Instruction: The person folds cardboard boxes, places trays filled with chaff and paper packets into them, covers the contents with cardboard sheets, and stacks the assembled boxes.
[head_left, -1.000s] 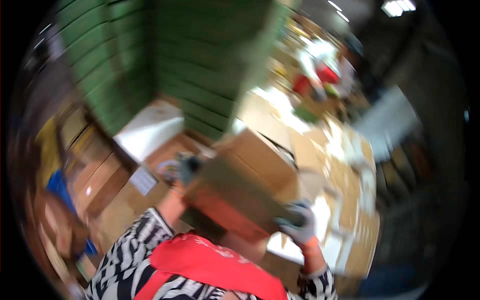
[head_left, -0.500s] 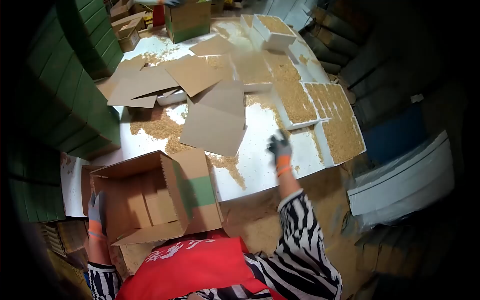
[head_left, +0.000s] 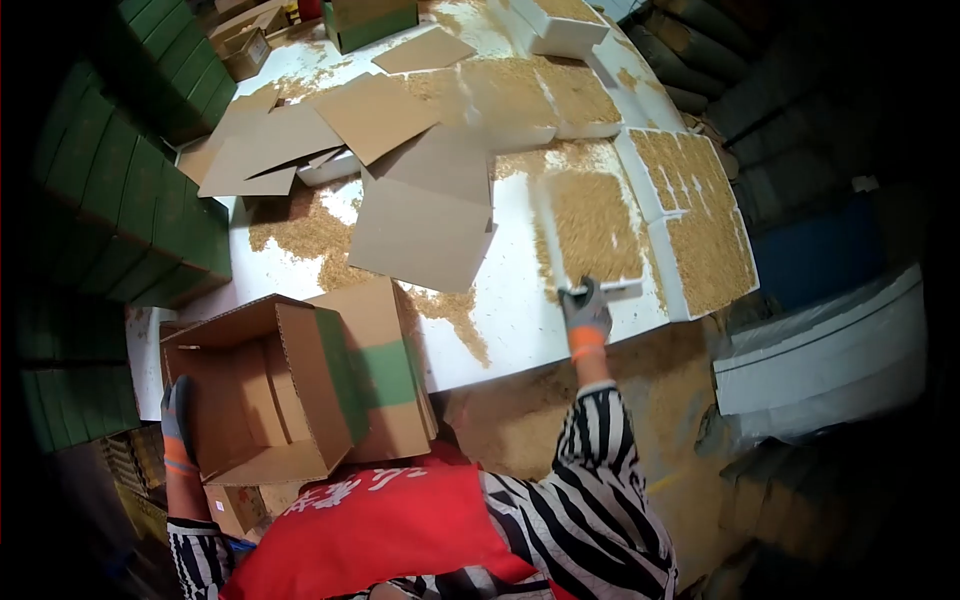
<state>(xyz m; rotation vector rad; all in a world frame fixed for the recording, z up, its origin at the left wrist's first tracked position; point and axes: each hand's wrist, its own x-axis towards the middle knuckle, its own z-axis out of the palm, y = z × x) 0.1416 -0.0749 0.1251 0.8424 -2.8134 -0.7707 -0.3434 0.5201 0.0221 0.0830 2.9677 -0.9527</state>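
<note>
My left hand, in a grey glove with an orange cuff, grips the left wall of an open cardboard box. The box is tilted toward me, its inside bare, with a green band on its side. My right hand, gloved the same way, is closed on the near edge of a white foam box. Brown, sawdust-like loose material fills that foam box, which is slightly blurred. Flat cardboard sheets lie on the white table between my hands.
More filled foam boxes stand at the right and farther back. Green boxes are stacked high at the left. A cardboard carton sits at the far end. Spilled brown material covers parts of the table.
My right hand has taken hold of a filled foam box, which has slid toward me, away from the row behind. My left hand stays on the cardboard box.
</note>
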